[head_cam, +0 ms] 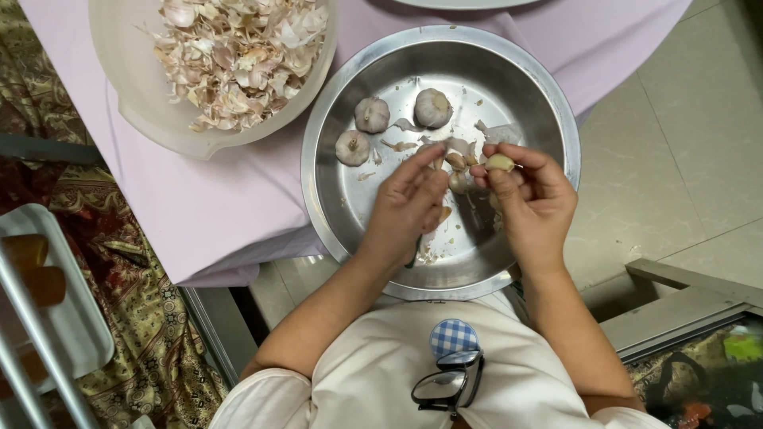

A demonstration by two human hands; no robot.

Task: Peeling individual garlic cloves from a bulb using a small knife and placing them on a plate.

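A round steel basin (548, 119) rests on my lap and the table edge. In it lie three whole garlic bulbs (371, 114), (433, 107), (352, 147) and loose scraps of skin. My right hand (531, 205) pinches a pale peeled garlic clove (500, 163) between thumb and fingertips. My left hand (405, 208) is beside it over the basin, fingers curled around several unpeeled cloves (456, 161) and what looks like a small dark-handled tool, mostly hidden under the palm.
A cream plastic bowl (127, 87) heaped with garlic skins (238, 56) stands on the pink tablecloth (207, 199) at the upper left. A patterned cloth and a white tray are at the left. A tiled floor lies at the right. Glasses hang on my shirt.
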